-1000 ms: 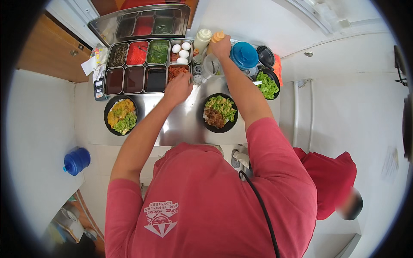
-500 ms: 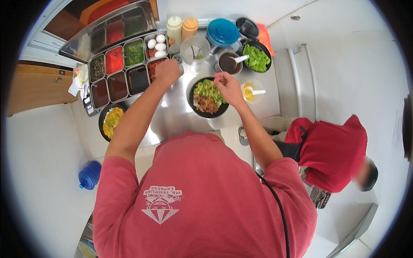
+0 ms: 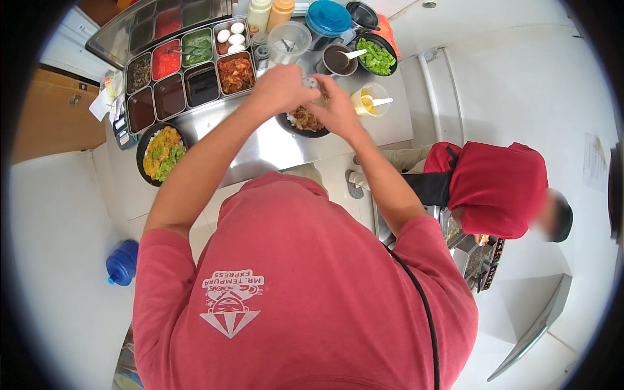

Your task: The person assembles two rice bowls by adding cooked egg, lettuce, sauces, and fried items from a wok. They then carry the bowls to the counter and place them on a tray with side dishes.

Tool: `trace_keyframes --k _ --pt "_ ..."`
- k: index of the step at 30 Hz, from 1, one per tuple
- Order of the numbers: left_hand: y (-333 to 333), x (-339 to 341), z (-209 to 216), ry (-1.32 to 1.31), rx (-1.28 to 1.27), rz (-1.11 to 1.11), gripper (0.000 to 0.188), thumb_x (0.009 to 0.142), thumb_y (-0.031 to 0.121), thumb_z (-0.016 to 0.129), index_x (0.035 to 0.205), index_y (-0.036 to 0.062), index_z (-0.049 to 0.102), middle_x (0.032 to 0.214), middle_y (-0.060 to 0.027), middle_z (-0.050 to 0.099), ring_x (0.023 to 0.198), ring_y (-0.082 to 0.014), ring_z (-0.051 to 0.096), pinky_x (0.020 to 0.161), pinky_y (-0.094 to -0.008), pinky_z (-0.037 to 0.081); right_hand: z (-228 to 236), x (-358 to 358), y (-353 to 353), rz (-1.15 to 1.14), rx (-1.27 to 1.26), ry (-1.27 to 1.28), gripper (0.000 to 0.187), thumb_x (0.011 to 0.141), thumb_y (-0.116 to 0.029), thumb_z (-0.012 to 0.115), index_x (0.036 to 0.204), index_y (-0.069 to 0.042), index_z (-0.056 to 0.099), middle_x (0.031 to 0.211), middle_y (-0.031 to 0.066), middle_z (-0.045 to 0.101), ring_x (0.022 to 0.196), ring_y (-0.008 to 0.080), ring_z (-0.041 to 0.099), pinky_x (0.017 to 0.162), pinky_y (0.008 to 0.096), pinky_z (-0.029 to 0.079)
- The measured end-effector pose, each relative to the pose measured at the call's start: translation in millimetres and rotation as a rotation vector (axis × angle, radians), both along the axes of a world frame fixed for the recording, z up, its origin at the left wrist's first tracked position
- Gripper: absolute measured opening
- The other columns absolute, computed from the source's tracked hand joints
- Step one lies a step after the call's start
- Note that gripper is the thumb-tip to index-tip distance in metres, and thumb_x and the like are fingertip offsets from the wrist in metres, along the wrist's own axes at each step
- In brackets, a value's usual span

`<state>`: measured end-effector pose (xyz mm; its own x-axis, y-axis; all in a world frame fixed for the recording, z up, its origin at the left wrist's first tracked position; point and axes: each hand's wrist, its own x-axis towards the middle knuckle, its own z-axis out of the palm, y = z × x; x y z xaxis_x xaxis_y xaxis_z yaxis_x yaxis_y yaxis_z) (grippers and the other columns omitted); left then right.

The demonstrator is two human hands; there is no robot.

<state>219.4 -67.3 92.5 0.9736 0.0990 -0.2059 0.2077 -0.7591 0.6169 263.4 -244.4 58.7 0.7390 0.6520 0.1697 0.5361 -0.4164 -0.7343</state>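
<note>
My left hand (image 3: 283, 91) and my right hand (image 3: 339, 110) meet above a black bowl (image 3: 316, 134). Between them is a small shaker jar (image 3: 310, 82) with a pale round top that seems to have dark holes. The left fingers are closed around it, and the right thumb and fingertips curve against its other side. Most of the jar is hidden by the hands. In the bowl below lie white rice and browned meat topping (image 3: 304, 119); the hands cover its far part.
Left stands a rack of steel pans (image 3: 185, 81) with sauces, kimchi and eggs. Another filled black bowl (image 3: 139, 156) sits at the counter's left edge. Behind my hands are a clear tub (image 3: 299, 36), a sauce jug (image 3: 338, 62) and lettuce (image 3: 377, 57). A co-worker (image 3: 497, 188) stands right.
My left hand has moved right from beside the kimchi pan to over the bowl, with the shaker jar. My right hand has come to meet it. The whole view has shifted slightly.
</note>
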Motion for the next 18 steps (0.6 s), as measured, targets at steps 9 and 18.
trace_keyframes --k 9,18 --pt "-7.8 -136.6 -185.6 0.076 -0.221 0.05 0.052 0.089 0.046 0.066 0.106 -0.003 0.072 0.096 -0.024 0.072 0.089 -0.0367 0.071 0.083 -0.0427 0.054 -22.2 9.9 -74.9 0.092 -0.447 0.058 0.059 0.074 -0.027 0.08 0.125 -0.001 0.066 0.098 0.0281 0.07 0.091 0.039 0.069 0.083 0.0413 0.053" --pt "10.3 -214.2 -211.5 0.484 -0.38 0.299 0.044 0.089 0.039 0.065 0.104 -0.0026 0.07 0.099 -0.0217 0.073 0.094 -0.0344 0.07 0.086 -0.0409 0.053 -1.8 6.3 -59.1 0.092 -0.531 0.014 0.058 0.073 -0.029 0.079 0.123 -0.001 0.068 0.092 0.0267 0.07 0.084 0.0409 0.069 0.08 0.0449 0.054"
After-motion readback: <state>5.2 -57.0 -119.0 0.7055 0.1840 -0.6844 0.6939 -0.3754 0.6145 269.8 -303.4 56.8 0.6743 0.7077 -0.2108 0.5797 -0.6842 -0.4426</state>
